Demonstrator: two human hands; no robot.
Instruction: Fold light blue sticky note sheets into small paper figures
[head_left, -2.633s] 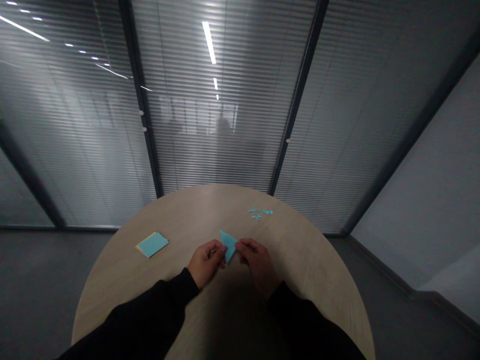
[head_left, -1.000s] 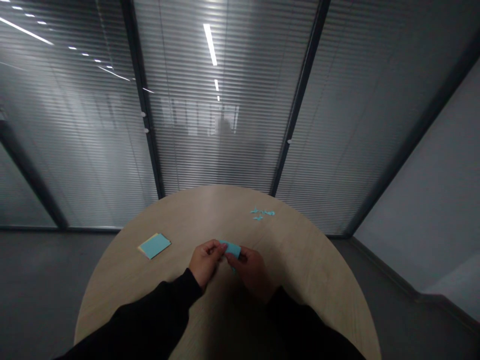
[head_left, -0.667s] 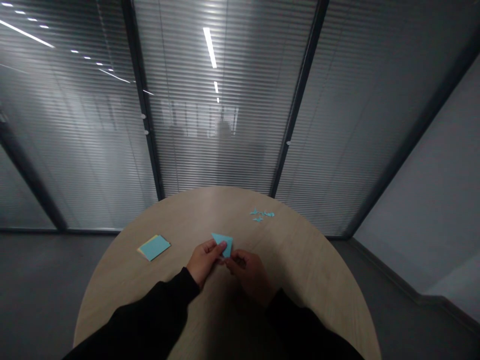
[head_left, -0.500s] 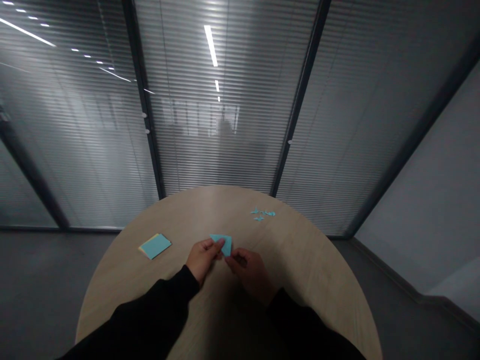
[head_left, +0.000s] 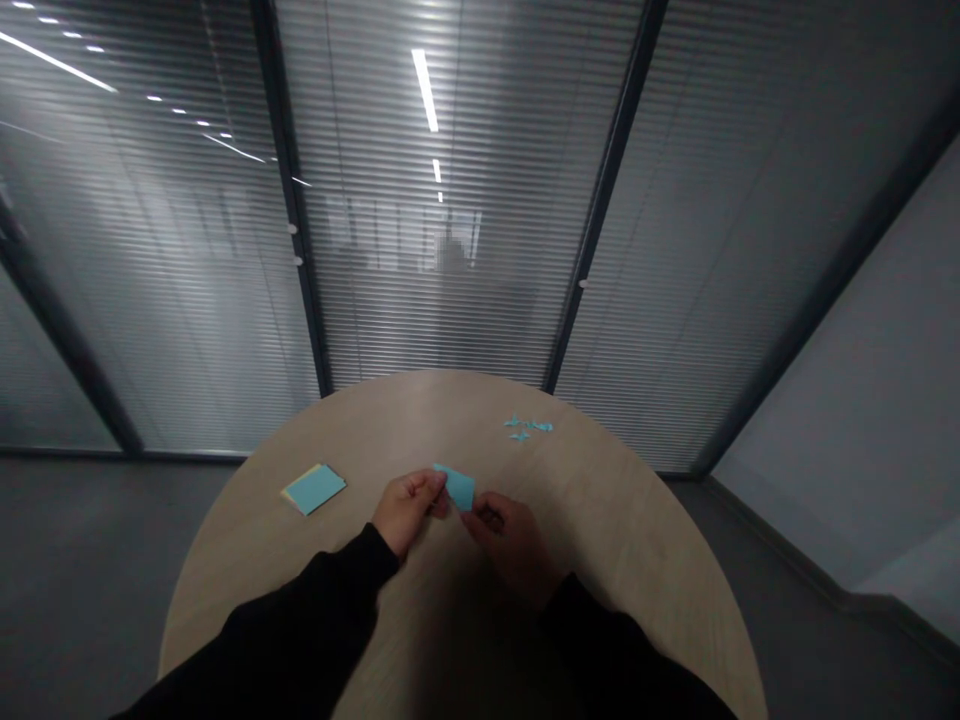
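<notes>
A small folded piece of light-blue paper is held over the middle of the table. My left hand pinches its left end between thumb and fingers. At its lower right corner, the curled fingers of my right hand grip the edge with thumb and fingertip. To the left lies a stack of paper sheets, blue on top with a yellow edge showing below. Several small blue folded paper pieces lie beyond my right hand, too small to make out clearly.
All of this is on a round, light wooden table. Behind its far edge stands a glass partition with blinds and dark frames. A plain wall rises on the right.
The folded paper has turned in my fingers and shifted slightly right; its outline went from a pointed shape to nearly rectangular. My left thumb has drawn back toward its left end.
</notes>
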